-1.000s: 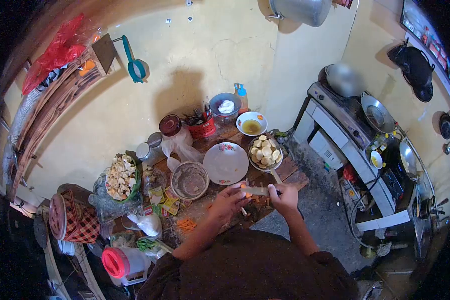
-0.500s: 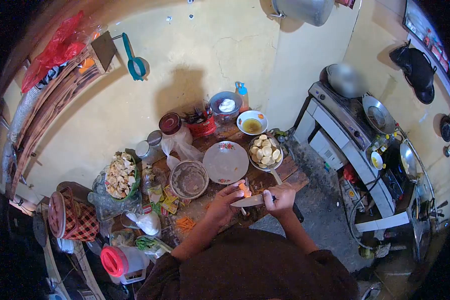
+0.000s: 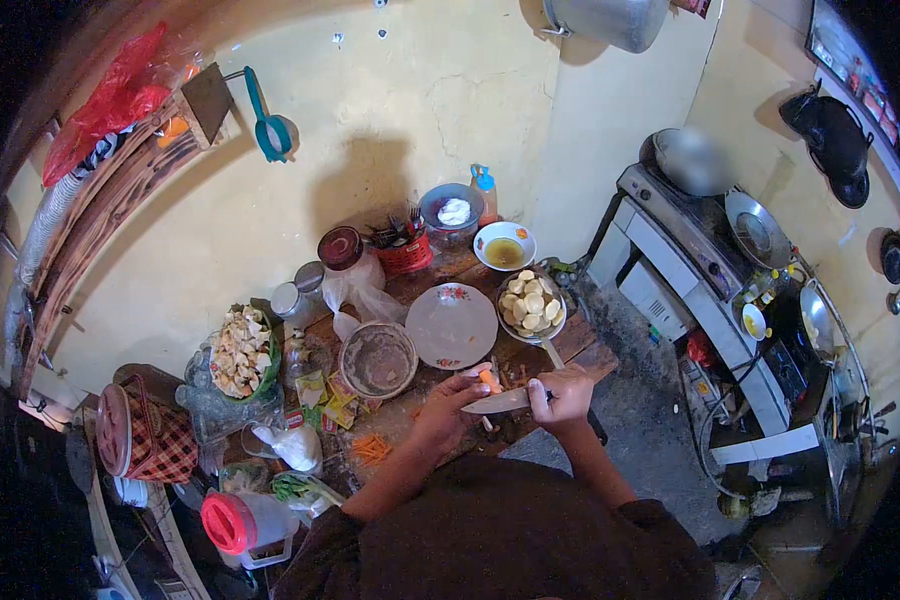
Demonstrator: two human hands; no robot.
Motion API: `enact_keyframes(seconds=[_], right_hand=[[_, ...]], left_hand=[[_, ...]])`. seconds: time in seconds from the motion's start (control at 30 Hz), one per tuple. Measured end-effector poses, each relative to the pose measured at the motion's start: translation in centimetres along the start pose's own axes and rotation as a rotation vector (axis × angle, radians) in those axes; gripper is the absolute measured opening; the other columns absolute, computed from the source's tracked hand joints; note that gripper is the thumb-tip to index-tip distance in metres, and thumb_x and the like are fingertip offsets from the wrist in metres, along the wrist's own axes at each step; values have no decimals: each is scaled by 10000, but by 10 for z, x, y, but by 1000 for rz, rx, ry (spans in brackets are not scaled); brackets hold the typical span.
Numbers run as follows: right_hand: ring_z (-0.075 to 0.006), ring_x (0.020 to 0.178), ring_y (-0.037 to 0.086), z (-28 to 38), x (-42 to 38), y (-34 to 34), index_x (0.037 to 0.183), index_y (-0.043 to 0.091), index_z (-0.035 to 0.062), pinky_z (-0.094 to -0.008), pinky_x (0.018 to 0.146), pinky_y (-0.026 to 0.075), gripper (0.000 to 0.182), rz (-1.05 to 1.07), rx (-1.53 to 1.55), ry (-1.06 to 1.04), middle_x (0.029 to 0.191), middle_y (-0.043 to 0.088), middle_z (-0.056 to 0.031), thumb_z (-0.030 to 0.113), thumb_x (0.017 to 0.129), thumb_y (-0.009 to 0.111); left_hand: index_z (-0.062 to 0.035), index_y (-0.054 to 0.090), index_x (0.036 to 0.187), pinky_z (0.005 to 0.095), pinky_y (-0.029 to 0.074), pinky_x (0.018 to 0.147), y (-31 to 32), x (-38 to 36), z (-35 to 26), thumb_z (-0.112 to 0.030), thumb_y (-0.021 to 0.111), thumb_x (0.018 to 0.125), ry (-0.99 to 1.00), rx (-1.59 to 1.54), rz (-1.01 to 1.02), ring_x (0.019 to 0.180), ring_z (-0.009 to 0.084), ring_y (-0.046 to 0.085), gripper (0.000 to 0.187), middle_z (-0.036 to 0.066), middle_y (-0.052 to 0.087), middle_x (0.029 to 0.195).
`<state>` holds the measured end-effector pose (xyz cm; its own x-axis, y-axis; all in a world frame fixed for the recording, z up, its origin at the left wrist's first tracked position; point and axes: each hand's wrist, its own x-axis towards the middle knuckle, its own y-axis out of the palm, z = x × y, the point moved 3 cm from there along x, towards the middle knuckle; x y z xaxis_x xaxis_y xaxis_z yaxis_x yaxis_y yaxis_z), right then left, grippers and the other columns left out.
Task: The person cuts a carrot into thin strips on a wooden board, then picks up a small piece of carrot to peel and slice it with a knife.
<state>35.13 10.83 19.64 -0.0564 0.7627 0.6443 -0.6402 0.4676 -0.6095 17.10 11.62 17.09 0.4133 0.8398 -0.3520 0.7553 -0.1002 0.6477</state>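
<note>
Between the fingers of my left hand [image 3: 444,412] is a short piece of carrot [image 3: 489,380]. My right hand [image 3: 562,394] is closed around the handle of a knife [image 3: 497,402], whose blade points left and lies just below the carrot, close to my left fingers. Beyond my hands sits a white flowered plate [image 3: 451,326], and left of it a stone mortar [image 3: 378,358]. Thin carrot strips [image 3: 371,448] lie in a small heap to the left of my left forearm. A strainer of pale slices [image 3: 531,303] stands above my right hand.
Seasoning packets [image 3: 338,402], jars [image 3: 296,300] and a basin of chopped pale food [image 3: 240,352] crowd the left side. A bowl of yellowish liquid [image 3: 504,247] stands at the back. The stove [image 3: 670,225] is off to the right, across a strip of floor [image 3: 640,400].
The carrot piece has shifted slightly in my left fingers, and those fingers have moved a little. The knife stays almost in the same place; everything else is unchanged.
</note>
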Motion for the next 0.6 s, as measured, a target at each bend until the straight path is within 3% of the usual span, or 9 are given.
enact_keyframes(seconds=[0.13, 0.6], right_hand=[[-278, 417, 487, 5, 2, -2, 468, 489, 71, -367, 458, 352, 229, 13, 28, -5, 441, 463, -97, 142, 673, 561], [-286, 431, 485, 9, -1, 0, 473, 475, 62, -382, 462, 359, 236, 24, 70, -8, 454, 456, -105, 143, 681, 550]], left_hand=[[0, 417, 1216, 314, 479, 815, -1, 2, -1, -26, 554, 809, -5, -7, 21, 936, 194, 567, 431, 96, 557, 1022], [12, 485, 1172, 286, 495, 743, 6, -5, -4, -22, 590, 789, -4, 67, -17, 840, 170, 598, 399, 93, 595, 967]])
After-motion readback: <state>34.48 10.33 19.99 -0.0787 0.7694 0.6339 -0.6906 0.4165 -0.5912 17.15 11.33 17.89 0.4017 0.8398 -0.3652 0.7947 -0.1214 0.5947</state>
